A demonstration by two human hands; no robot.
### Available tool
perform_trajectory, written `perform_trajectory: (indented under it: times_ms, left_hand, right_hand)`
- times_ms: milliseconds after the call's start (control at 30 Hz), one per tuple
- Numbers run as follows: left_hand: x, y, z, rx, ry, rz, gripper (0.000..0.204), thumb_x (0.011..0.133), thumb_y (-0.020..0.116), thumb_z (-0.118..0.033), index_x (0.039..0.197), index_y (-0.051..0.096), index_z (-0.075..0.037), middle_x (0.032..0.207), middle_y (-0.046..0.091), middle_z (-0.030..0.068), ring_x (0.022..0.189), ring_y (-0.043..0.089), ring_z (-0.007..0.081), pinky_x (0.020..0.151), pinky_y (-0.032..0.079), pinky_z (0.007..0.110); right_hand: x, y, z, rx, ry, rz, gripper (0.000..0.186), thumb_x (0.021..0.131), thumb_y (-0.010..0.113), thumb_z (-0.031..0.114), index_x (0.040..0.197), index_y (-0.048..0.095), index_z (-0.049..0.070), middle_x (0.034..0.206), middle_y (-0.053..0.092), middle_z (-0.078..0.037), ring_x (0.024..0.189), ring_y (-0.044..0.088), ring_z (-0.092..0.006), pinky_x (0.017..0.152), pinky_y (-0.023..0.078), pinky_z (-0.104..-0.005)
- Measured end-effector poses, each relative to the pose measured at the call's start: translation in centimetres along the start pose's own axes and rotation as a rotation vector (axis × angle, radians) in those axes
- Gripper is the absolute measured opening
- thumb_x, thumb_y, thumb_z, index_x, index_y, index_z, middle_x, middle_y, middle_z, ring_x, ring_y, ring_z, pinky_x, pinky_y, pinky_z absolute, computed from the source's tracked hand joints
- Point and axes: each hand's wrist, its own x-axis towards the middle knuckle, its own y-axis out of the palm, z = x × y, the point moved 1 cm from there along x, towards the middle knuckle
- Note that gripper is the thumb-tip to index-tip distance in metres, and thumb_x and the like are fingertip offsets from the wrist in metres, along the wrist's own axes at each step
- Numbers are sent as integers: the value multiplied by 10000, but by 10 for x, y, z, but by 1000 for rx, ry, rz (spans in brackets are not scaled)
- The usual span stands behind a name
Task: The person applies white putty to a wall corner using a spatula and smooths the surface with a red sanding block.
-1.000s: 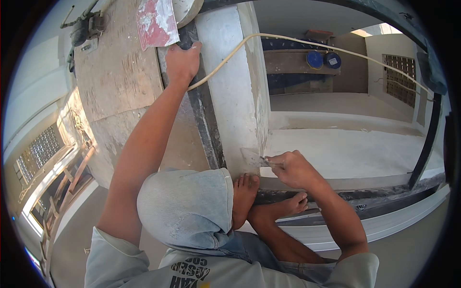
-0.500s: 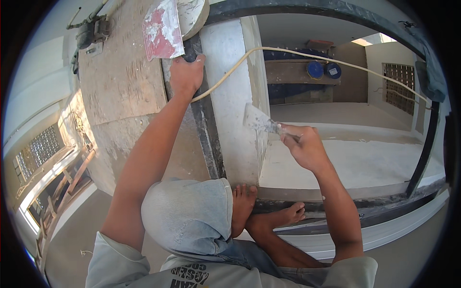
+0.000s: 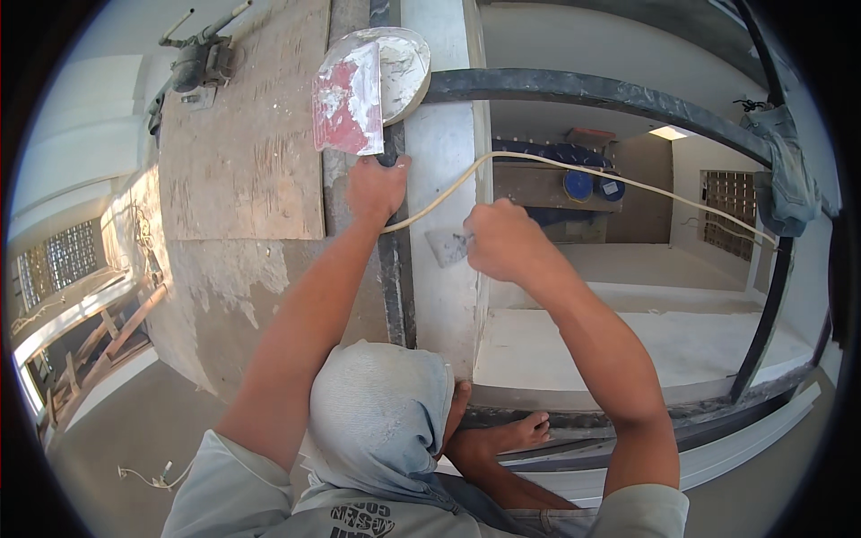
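My left hand (image 3: 377,186) is stretched up and closed around the dark handle of a wide red trowel (image 3: 348,103) smeared with white plaster. Its blade lies beside a round pan of white plaster (image 3: 405,61). My right hand (image 3: 502,238) grips a small putty knife (image 3: 446,245), whose blade rests against the white plastered column face (image 3: 439,309). A cream cable (image 3: 628,184) runs from near my left hand across to the right, passing just above my right hand.
A dark metal scaffold frame (image 3: 592,90) surrounds me, and a bare foot (image 3: 520,435) stands on its lower bar. A plywood board (image 3: 242,134) covers the wall on the left, with a power tool (image 3: 202,58) above it. Grey cloth (image 3: 789,170) hangs at the right.
My right hand has risen from the low ledge to the column at chest height, carrying the putty knife leftward. My left hand has kept its hold on the trowel handle.
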Motion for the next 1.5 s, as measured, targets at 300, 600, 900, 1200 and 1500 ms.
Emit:
perform_trajectory:
  times_ms: [300, 600, 900, 1200, 1500]
  left_hand:
    - [-5, -2, -5, -42, 1, 13, 661, 810, 649, -499, 1163, 656, 59, 1096, 697, 287, 1041, 668, 463, 928, 523, 540]
    - [-4, -9, 12, -69, -42, -10, 673, 851, 634, -563, 1163, 667, 32, 1117, 693, 278, 1068, 655, 464, 949, 507, 534]
    - [-1, 5, 0, -51, -60, 69, 716, 841, 651, -571, 1249, 626, 16, 1142, 680, 285, 1076, 632, 486, 952, 486, 533]
    - [3, 7, 12, 10, 22, -48, 717, 856, 626, -587, 1240, 637, 19, 1174, 676, 270, 1098, 636, 462, 957, 486, 543]
    - [6, 8, 6, -72, 81, 3, 698, 893, 638, -507, 1306, 584, 53, 1273, 627, 296, 1193, 592, 468, 1010, 461, 544]
  right_hand:
    - [-20, 17, 9, 7, -2, 153, 245, 783, 638, 94, 977, 761, 7, 949, 687, -318, 957, 662, -481, 893, 541, -506]
    - [-7, -82, -17, -61, 275, -248, 146, 814, 645, 82, 797, 715, -46, 770, 687, -270, 851, 696, -448, 788, 554, -496]
    - [-10, -44, -58, -83, 127, -49, 172, 812, 658, 70, 943, 727, -19, 932, 704, -270, 905, 699, -455, 886, 566, -495]
    - [-206, -167, -85, 526, 318, -394, 178, 868, 692, 73, 1009, 642, -24, 790, 670, -171, 682, 647, -341, 658, 534, -399]
    - [-254, -84, -72, 107, 108, -790, 363, 770, 729, 2, 1098, 584, 62, 988, 644, -108, 819, 625, -312, 723, 510, -421]
